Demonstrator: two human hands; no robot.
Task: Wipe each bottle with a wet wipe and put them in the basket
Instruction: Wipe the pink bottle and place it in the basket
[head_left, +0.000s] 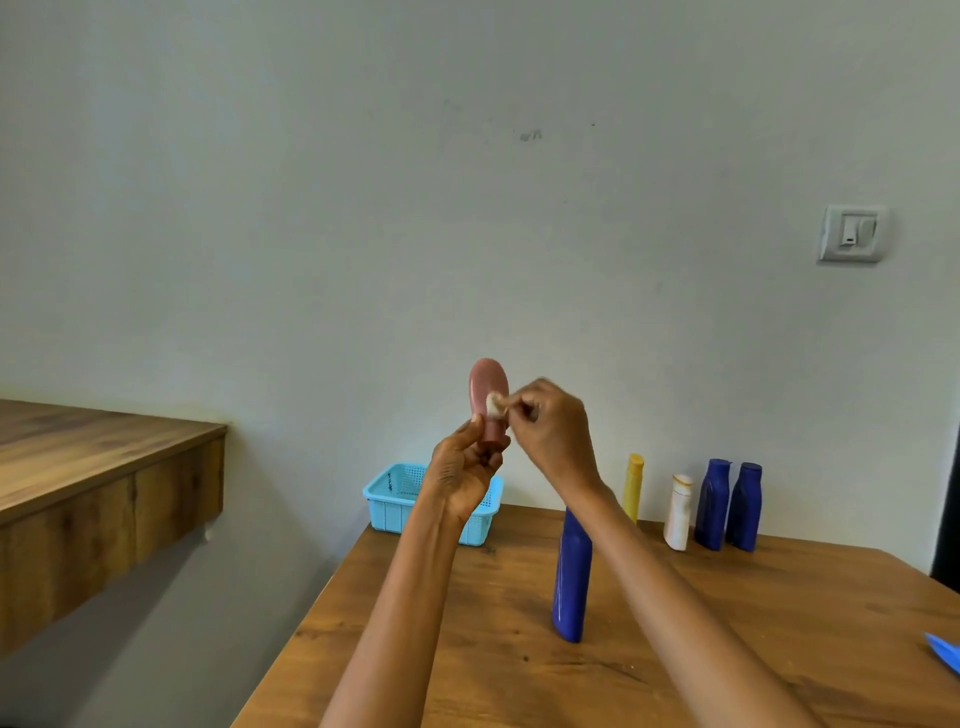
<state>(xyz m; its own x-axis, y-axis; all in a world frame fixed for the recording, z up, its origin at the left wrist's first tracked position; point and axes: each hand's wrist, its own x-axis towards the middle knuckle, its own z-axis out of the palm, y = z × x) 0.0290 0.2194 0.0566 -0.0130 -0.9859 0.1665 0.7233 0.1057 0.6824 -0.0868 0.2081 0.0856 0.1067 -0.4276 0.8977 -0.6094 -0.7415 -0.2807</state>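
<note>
From the head camera, the left hand (464, 470) is raised above the table, its fingers curled round the narrow lower end of a smooth, rounded pink bottle (489, 400) that stands upright with its broad oval end on top. The right hand (553, 428) pinches a small crumpled white wet wipe (494, 405) between thumb and fingertips and presses it against the bottle's side, just above the left hand's grip.

Below and behind the left hand sits a light-blue plastic basket (387, 499) with perforated mesh walls, at the far left corner of a wood-grain table (727, 623). Under the right forearm stands a tall, glossy blue bottle (571, 582), partly hidden by the arm. Further to the right of the right hand, near the wall, stand a slim yellow bottle (634, 486), a curved white bottle (679, 512) and two dark blue waisted bottles (727, 504) side by side. A flat blue object (943, 652) shows at the table's right edge; what it is I cannot tell. Left of the hands juts a thick wooden shelf (104, 478).
</note>
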